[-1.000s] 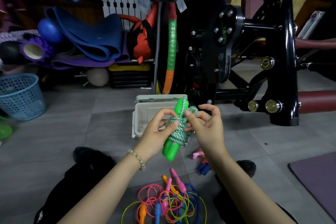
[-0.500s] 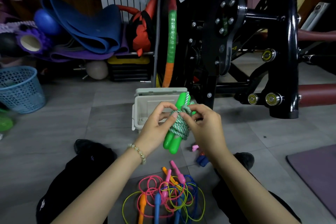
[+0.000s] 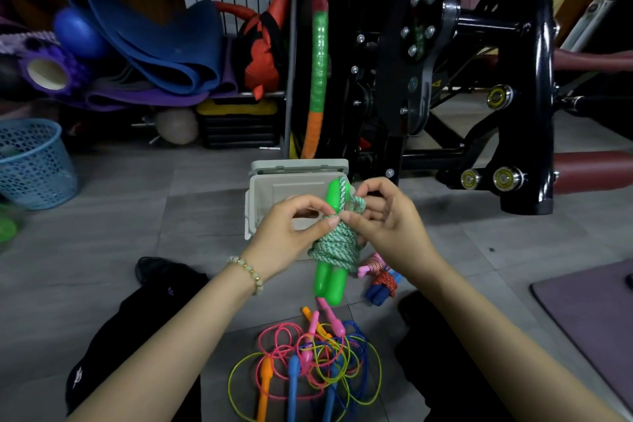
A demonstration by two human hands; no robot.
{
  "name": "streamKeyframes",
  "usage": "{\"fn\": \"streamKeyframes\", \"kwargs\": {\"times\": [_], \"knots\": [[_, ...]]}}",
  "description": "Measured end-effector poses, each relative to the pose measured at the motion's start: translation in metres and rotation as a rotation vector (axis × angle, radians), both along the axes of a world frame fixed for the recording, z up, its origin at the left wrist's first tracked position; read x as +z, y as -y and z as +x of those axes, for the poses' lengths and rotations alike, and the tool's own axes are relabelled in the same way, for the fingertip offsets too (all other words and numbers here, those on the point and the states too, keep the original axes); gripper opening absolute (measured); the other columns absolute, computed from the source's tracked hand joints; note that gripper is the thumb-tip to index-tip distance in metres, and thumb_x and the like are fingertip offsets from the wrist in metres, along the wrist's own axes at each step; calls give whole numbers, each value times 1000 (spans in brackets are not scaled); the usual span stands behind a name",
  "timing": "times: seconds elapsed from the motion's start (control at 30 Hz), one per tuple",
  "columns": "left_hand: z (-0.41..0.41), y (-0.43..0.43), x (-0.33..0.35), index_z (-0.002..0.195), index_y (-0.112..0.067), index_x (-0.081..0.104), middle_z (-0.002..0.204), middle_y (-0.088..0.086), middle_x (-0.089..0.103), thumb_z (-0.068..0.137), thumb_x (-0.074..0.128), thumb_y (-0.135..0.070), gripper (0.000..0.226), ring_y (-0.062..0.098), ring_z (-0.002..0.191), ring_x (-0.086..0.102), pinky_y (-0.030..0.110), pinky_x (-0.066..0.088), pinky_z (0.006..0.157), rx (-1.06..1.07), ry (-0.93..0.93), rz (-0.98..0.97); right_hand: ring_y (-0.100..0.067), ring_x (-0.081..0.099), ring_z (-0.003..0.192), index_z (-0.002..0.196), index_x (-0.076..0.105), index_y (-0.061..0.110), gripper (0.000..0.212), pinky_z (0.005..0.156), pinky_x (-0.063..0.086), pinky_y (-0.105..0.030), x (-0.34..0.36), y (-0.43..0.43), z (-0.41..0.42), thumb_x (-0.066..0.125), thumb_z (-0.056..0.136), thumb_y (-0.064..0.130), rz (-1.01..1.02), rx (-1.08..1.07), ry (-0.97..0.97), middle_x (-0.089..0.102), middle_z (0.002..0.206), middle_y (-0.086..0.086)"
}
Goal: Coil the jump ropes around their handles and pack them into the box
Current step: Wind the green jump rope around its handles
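The green jump rope [image 3: 334,243] is held upright just near of the open box [image 3: 274,188], its cord wound round both handles. The coil is pinched in the grip of the left hand [image 3: 284,233], the end loop in that of the right hand [image 3: 390,226]. Tucking that end seems next, then boxing.

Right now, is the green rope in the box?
No, the left hand and right hand hold the green rope in front of the box.
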State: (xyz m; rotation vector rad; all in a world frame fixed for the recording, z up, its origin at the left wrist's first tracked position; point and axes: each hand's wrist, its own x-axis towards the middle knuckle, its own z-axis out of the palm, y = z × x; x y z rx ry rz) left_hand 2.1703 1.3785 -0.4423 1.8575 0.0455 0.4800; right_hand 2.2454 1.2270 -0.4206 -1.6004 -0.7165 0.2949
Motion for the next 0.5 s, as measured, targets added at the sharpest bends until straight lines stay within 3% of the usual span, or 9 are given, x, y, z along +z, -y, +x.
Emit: {"fn": "streamKeyframes", "kwargs": {"times": [0.1, 0.27, 0.37, 0.5], "knots": [[0, 2, -3, 77, -30, 65, 99, -7, 59, 79, 72, -10, 21, -9, 89, 59, 7, 42, 84, 61, 60, -9, -17, 54, 51, 89, 41, 12, 31, 51, 51, -25, -5, 0, -4, 67, 81, -2, 121, -22, -131, 63, 74, -16], [-1, 12, -7, 78, -32, 63, 110, -6, 56, 82, 70, -13, 21, -15, 97, 52, 2, 37, 84, 163, 115, 63, -8, 58, 46, 84, 59, -6, 14, 48, 49, -17, -13, -8, -18, 69, 80, 3, 235, -279, -123, 63, 63, -11], [-2, 8, -8, 78, -36, 62, 112, -12, 54, 83, 69, -18, 21, -15, 104, 49, 2, 34, 89, 173, 113, 141, -7, 59, 49, 78, 68, 10, 5, 52, 51, -18, -16, -11, -19, 68, 83, 8, 187, -275, -61, 66, 60, 3], [-1, 3, -13, 78, -35, 62, 108, -13, 53, 83, 69, -13, 23, -16, 98, 51, 1, 35, 86, 192, 110, 143, -6, 62, 61, 84, 70, 30, 22, 59, 52, -17, -19, -13, -25, 65, 86, 8, 79, -207, 120, 69, 80, 5]]}}
